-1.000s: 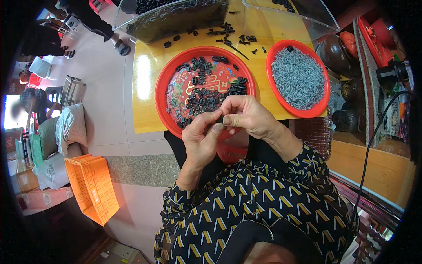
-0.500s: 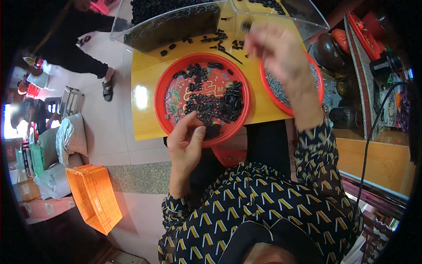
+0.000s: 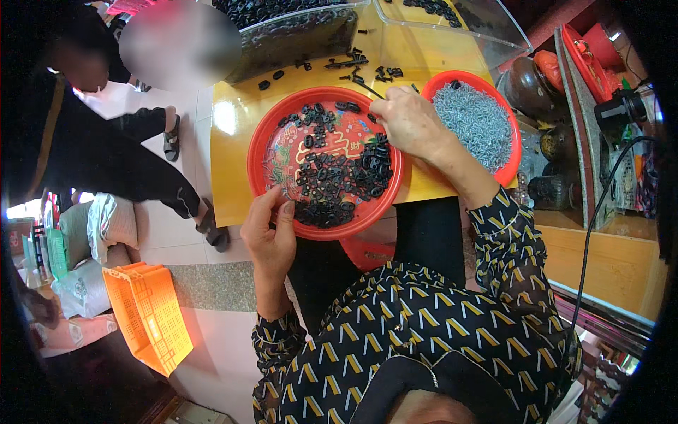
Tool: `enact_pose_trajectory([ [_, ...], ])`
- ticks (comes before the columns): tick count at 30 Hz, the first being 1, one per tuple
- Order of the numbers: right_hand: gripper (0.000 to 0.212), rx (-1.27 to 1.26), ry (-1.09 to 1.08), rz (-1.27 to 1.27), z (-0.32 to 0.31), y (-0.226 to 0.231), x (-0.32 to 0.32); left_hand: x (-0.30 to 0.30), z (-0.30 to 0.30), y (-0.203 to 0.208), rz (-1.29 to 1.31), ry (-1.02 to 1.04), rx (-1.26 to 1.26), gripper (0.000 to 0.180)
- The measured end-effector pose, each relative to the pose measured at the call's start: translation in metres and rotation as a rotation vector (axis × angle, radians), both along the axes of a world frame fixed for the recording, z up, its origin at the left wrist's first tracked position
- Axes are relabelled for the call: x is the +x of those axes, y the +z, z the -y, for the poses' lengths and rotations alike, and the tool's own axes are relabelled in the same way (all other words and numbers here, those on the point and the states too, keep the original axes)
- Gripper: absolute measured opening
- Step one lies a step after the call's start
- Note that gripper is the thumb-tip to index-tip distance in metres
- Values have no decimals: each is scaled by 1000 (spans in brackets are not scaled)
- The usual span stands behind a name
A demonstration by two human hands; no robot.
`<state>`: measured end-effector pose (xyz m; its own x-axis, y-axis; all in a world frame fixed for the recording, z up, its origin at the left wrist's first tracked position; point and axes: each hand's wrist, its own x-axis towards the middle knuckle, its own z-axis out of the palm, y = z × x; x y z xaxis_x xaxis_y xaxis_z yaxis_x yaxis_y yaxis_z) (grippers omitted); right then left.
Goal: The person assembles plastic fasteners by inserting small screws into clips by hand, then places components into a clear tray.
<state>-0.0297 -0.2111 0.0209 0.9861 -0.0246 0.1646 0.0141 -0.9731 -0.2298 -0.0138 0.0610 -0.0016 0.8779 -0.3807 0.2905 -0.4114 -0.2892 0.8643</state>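
A round red tray (image 3: 256, 152) with a patterned bottom holds many small black oval parts (image 3: 325, 173), heaped mostly at the right and the near side. A few thin silver screws (image 3: 275, 169) lie at its left. At the near-left rim is my left hand (image 3: 270, 230), its forefinger and thumb slightly apart over the tray's edge near those screws. Over the far-right rim my right hand (image 3: 413, 124) has its fingertips pressed together. Whatever they hold is hidden. A thin black rod (image 3: 367, 88) lies on the table right beside those fingertips.
A red basin of silver screws (image 3: 473, 127) stands right on the yellow table (image 3: 233, 191). Clear bins of black parts (image 3: 296, 46) stand at the far side, loose black pieces (image 3: 357, 60) before them. An orange crate (image 3: 148, 318) is on the floor; a person in black (image 3: 85, 134) is at left.
My right hand has come down from beside the clear bins to the tray's far-right rim. My left hand has shifted left, away from the black parts. The person in black has come nearer.
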Motion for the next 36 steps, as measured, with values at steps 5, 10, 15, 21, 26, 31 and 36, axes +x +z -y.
enact_pose_trajectory([
  [5,9,-247,32,113,-13,-7,8,7,1,-7,111,43,-12,21],
  [10,10,-335,38,54,-21,-15,7,11,1,-1,90,16,-9,20],
  [15,12,-255,24,113,-26,-14,7,28,3,6,167,31,114,18],
  [21,11,52,81,214,-35,0,-8,70,16,8,399,19,306,16],
  [26,15,304,124,207,-47,-1,-23,98,32,8,667,-152,764,9],
  [31,17,367,117,199,-52,-14,-35,105,44,13,695,-314,960,7],
  [36,16,510,137,188,-59,-18,-41,100,45,12,790,-336,1068,11],
])
